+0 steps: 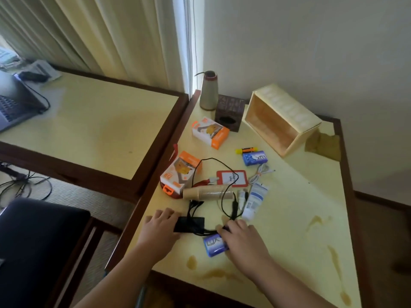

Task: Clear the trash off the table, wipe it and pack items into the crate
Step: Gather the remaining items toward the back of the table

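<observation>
On the yellow table (300, 196) my left hand (160, 227) rests on the left end of a flat black device (191, 224) with black cables (224, 196) looping from it. My right hand (242, 238) lies over a blue soap box (214, 244), fingertips touching the cable near it. Behind lie a stack of paper cups (206, 193) on its side, two orange-and-white boxes (181, 172) (210, 132), a red badge holder (232, 177), a white tube (254, 201), a second blue soap box (254, 157) and a yellow-capped marker (246, 150). A wooden crate (282, 121) lies on its side at the back.
Brownish spill stains (222, 272) mark the table's near and right parts. A crumpled brown cloth (324, 143) sits behind the crate. A vase (208, 90) and dark tissue box (229, 112) stand at the back corner. A second table (89, 121) with a laptop (13, 105) is left; a dark chair (37, 245) below.
</observation>
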The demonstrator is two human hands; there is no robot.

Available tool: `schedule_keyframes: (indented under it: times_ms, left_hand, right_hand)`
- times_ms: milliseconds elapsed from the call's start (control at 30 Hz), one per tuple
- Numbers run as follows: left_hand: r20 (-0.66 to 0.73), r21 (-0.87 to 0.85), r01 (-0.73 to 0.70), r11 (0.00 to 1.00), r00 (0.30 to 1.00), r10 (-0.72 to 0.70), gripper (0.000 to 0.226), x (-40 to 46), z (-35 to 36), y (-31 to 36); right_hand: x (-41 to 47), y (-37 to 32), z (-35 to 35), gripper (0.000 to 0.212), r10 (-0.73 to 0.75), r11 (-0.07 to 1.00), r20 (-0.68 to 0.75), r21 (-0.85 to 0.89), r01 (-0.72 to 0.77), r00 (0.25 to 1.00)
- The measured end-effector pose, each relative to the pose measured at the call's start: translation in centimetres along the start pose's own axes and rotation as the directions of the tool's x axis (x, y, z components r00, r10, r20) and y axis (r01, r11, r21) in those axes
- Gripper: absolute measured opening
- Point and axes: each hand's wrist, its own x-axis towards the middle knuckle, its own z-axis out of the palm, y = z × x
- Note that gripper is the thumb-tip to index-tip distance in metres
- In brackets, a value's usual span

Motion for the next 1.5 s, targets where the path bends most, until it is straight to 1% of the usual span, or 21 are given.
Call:
schedule_keyframes:
  times_ms: [67, 167, 300, 400, 467, 500, 567, 633, 733, 800, 867, 933, 1033, 1133, 1200, 1267, 1300, 1333, 1400, 1467, 1500]
  left_hand:
    - [-0.012, 0.015, -0.011, 1.0, 1.0, 0.011, 0.056, -0.1, -0.2, -0.1]
    - [-0.008, 0.046, -0.039, 0.998, 0.999, 0.039, 0.054, -0.3, -0.6, -0.1]
    - [-0.006, 0.033, -0.029, 0.999, 1.0, 0.029, 0.057, -0.9, -2.2, -0.1]
    - [-0.036, -0.058, -0.002, 0.998, 0.999, 0.0, 0.06, -1.9, -4.3, -0.9]
    - [-0.075, -0.117, -0.006, 0.993, 0.997, -0.003, 0.058, -2.5, -5.8, -1.3]
    - [-0.103, -0.156, -0.009, 0.988, 0.995, -0.008, 0.057, -2.6, -6.6, -1.3]
    - [-0.173, -0.239, -0.032, 0.971, 0.985, -0.01, 0.054, -2.0, -8.3, -0.8]
    - [-0.256, -0.283, -0.086, 0.955, 0.967, 0.011, 0.055, -0.5, -9.8, 0.3]
    - [-0.355, -0.288, -0.182, 0.94, 0.932, 0.072, 0.055, 3.5, -12.1, 3.0]
    - [-0.377, -0.284, -0.202, 0.937, 0.922, 0.085, 0.054, 6.8, -13.5, 5.0]
    - [-0.393, -0.253, -0.2, 0.946, 0.915, 0.089, 0.053, 10.1, -14.7, 6.7]
    - [-0.4, -0.203, -0.177, 0.963, 0.913, 0.083, 0.054, 13.3, -15.8, 7.9]
    - [-0.403, -0.131, -0.148, 0.98, 0.911, 0.084, 0.053, 17.7, -17.3, 8.4]
    - [-0.375, -0.048, -0.153, 0.987, 0.919, 0.124, 0.051, 21.7, -18.3, 7.8]
    - [-0.344, 0.036, -0.165, 0.986, 0.924, 0.167, 0.048, 24.1, -18.5, 7.3]
    - [-0.328, 0.135, -0.174, 0.975, 0.921, 0.21, 0.045, 26.1, -18.5, 7.0]
    - [-0.317, 0.18, -0.177, 0.968, 0.921, 0.227, 0.044, 26.9, -18.4, 6.9]
    - [-0.301, 0.209, -0.181, 0.961, 0.923, 0.239, 0.044, 27.5, -18.3, 6.8]
    - [-0.245, 0.23, -0.199, 0.953, 0.936, 0.254, 0.047, 28.2, -17.9, 6.4]
    - [-0.192, 0.22, -0.216, 0.951, 0.946, 0.26, 0.056, 28.0, -17.3, 6.1]
    - [-0.195, 0.187, -0.214, 0.959, 0.949, 0.25, 0.059, 27.6, -17.1, 5.9]
  right_hand:
    - [0.1, 0.6, 0.3, 0.057, -0.038, 0.999, -0.02, 0.035, 0.039, 0.999]
    - [0.0, 1.2, -0.1, 0.047, -0.066, 0.993, -0.021, 0.097, 0.068, 0.998]
    - [-0.4, 2.3, -1.8, 0.045, -0.02, 0.947, -0.013, 0.321, 0.023, 1.0]
    - [-1.3, 3.9, -4.1, 0.045, 0.019, 0.884, -0.024, 0.468, -0.005, 1.0]
    - [-1.8, 5.4, -6.0, 0.042, 0.112, 0.841, -0.08, 0.539, -0.052, 0.99]
    - [-1.9, 6.5, -6.8, 0.04, 0.185, 0.821, -0.144, 0.567, -0.073, 0.972]
    - [-1.5, 9.0, -7.8, 0.039, 0.364, 0.763, -0.243, 0.631, -0.139, 0.899]
    - [-0.2, 11.5, -8.3, 0.038, 0.546, 0.669, -0.227, 0.698, -0.256, 0.807]
    - [2.8, 14.5, -8.5, 0.027, 0.749, 0.485, -0.134, 0.778, -0.4, 0.649]
    - [4.7, 16.0, -8.0, 0.024, 0.817, 0.393, -0.063, 0.789, -0.473, 0.573]
    - [6.3, 17.3, -7.1, 0.025, 0.847, 0.332, -0.004, 0.785, -0.523, 0.532]
    - [7.5, 18.4, -6.2, 0.029, 0.863, 0.303, 0.03, 0.767, -0.565, 0.505]
    - [8.7, 19.4, -4.8, 0.041, 0.865, 0.309, 0.047, 0.734, -0.604, 0.5]
    - [8.9, 19.2, -4.3, 0.053, 0.859, 0.321, 0.058, 0.713, -0.623, 0.509]
    - [8.5, 18.3, -4.3, 0.061, 0.876, 0.323, 0.028, 0.707, -0.629, 0.481]
    - [7.8, 16.4, -4.4, 0.064, 0.898, 0.322, -0.027, 0.72, -0.615, 0.439]
    - [7.4, 15.1, -4.5, 0.065, 0.902, 0.316, -0.032, 0.729, -0.607, 0.431]
    - [7.0, 13.8, -4.4, 0.069, 0.896, 0.312, -0.015, 0.732, -0.606, 0.444]
    - [6.3, 11.1, -4.2, 0.08, 0.863, 0.294, 0.075, 0.73, -0.617, 0.5]
    - [6.2, 9.1, -3.9, 0.089, 0.828, 0.267, 0.156, 0.736, -0.622, 0.539]
    - [6.3, 8.4, -3.7, 0.092, 0.815, 0.261, 0.176, 0.738, -0.622, 0.552]
